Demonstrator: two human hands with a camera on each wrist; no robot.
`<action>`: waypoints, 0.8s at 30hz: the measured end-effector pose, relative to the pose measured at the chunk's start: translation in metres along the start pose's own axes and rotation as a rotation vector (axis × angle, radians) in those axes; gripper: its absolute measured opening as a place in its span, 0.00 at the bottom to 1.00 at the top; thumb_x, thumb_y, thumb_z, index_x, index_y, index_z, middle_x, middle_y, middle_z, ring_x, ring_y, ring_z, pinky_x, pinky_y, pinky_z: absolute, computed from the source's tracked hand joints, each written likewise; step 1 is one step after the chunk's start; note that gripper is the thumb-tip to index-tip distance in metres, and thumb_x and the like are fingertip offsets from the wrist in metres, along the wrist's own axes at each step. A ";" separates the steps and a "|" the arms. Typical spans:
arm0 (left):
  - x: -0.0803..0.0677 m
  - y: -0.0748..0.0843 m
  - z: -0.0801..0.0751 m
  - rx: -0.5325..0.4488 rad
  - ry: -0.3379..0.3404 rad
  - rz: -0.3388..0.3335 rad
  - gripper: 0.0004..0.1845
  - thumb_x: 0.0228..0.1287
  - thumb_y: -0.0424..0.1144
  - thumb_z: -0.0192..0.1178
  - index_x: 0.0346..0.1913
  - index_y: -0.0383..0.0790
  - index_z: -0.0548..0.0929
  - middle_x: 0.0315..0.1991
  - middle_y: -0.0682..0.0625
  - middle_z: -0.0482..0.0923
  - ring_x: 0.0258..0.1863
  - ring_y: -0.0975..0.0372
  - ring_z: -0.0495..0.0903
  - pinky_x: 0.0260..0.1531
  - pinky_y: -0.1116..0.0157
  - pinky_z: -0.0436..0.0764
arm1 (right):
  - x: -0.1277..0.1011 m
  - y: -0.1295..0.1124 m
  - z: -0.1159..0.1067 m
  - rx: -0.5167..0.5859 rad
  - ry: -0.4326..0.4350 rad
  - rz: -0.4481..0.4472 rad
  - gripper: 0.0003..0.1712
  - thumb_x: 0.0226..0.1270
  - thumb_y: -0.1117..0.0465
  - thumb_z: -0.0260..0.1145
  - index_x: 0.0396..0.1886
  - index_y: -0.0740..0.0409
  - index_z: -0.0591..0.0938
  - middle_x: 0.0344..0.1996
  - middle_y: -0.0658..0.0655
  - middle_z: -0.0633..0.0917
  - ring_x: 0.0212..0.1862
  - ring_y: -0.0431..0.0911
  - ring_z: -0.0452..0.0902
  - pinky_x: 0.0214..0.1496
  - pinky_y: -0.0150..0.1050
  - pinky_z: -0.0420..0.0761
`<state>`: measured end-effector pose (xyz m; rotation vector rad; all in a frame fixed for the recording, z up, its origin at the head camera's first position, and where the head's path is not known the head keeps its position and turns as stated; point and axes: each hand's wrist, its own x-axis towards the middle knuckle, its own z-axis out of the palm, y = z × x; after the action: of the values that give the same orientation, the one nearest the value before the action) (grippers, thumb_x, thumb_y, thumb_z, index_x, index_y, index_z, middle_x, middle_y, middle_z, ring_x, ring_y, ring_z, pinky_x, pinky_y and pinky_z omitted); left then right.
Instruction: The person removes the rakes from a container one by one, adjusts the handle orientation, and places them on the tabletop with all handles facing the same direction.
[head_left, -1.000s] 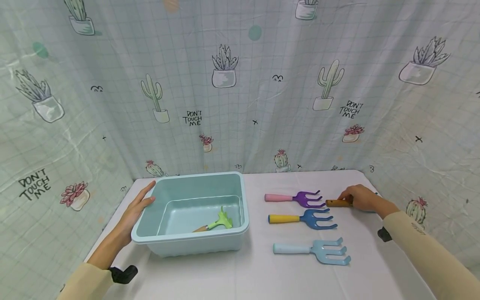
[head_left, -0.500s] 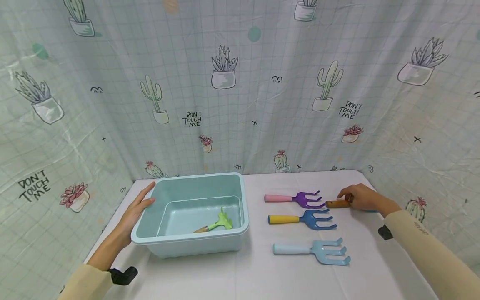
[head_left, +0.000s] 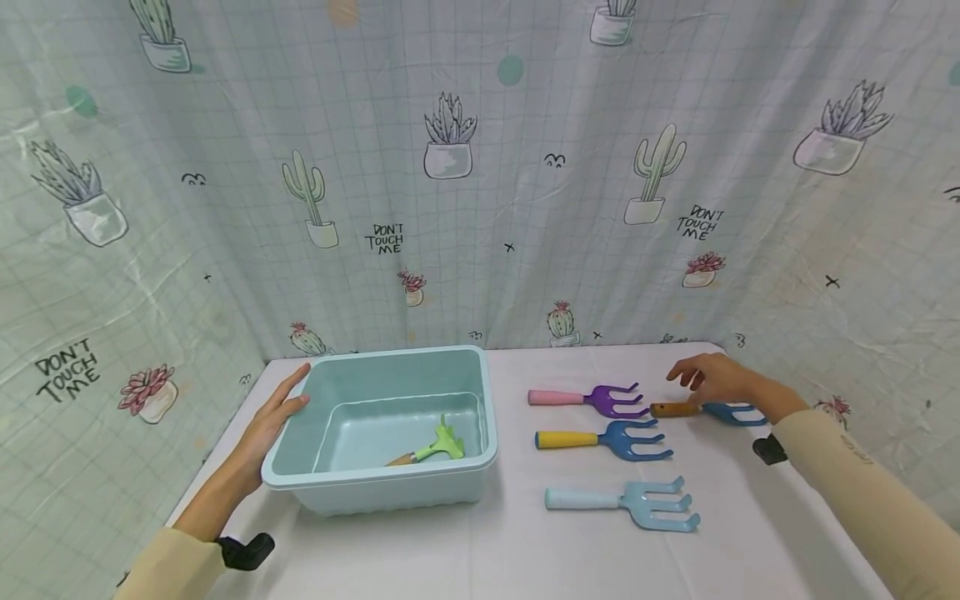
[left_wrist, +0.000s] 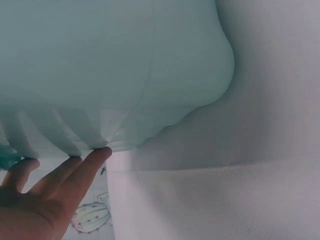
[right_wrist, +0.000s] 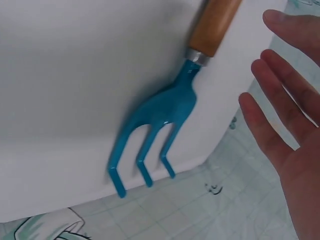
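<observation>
My left hand (head_left: 273,414) (left_wrist: 47,187) rests flat with straight fingers against the left wall of a pale blue plastic tub (head_left: 390,429) (left_wrist: 110,70). Inside the tub lies a green hand fork (head_left: 438,446) with a wooden handle. My right hand (head_left: 708,379) (right_wrist: 287,115) hovers open just above a teal hand fork (head_left: 708,409) (right_wrist: 160,130) with a wooden handle, which lies free on the white table (head_left: 517,550) at the far right. The fingers do not touch it.
Three more hand forks lie in a column right of the tub: purple with pink handle (head_left: 588,397), dark blue with yellow handle (head_left: 603,438), light blue (head_left: 630,501). A cactus-print curtain (head_left: 480,183) encloses the table on three sides. The table's right edge is close to the teal fork.
My right hand let go of the teal fork's wooden handle and lifted a little, fingers spreading. The fork now lies uncovered on the table. The left hand has stayed put.
</observation>
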<state>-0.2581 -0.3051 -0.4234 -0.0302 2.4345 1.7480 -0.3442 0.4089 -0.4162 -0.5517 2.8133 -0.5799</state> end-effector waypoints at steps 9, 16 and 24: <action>-0.001 -0.001 0.000 0.011 0.004 0.016 0.35 0.84 0.55 0.38 0.84 0.66 0.35 0.86 0.47 0.29 0.82 0.35 0.45 0.70 0.36 0.64 | 0.001 -0.037 -0.019 0.053 -0.009 -0.028 0.26 0.60 0.61 0.77 0.59 0.60 0.83 0.48 0.61 0.86 0.49 0.54 0.83 0.47 0.44 0.89; -0.001 -0.002 0.001 0.015 0.008 0.022 0.35 0.84 0.55 0.38 0.84 0.67 0.35 0.86 0.47 0.29 0.82 0.35 0.44 0.70 0.35 0.63 | 0.009 -0.071 -0.030 0.044 0.003 -0.077 0.26 0.60 0.62 0.77 0.59 0.59 0.83 0.47 0.59 0.87 0.48 0.52 0.84 0.44 0.41 0.89; -0.001 -0.001 0.001 0.012 0.006 0.039 0.35 0.84 0.54 0.38 0.84 0.65 0.35 0.86 0.46 0.29 0.82 0.34 0.45 0.71 0.33 0.61 | 0.021 -0.106 -0.044 0.014 0.031 -0.135 0.25 0.60 0.62 0.77 0.58 0.58 0.84 0.46 0.57 0.88 0.49 0.53 0.85 0.43 0.40 0.89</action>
<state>-0.2573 -0.3046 -0.4249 0.0130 2.4666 1.7511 -0.3423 0.3253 -0.3350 -0.7402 2.8147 -0.6386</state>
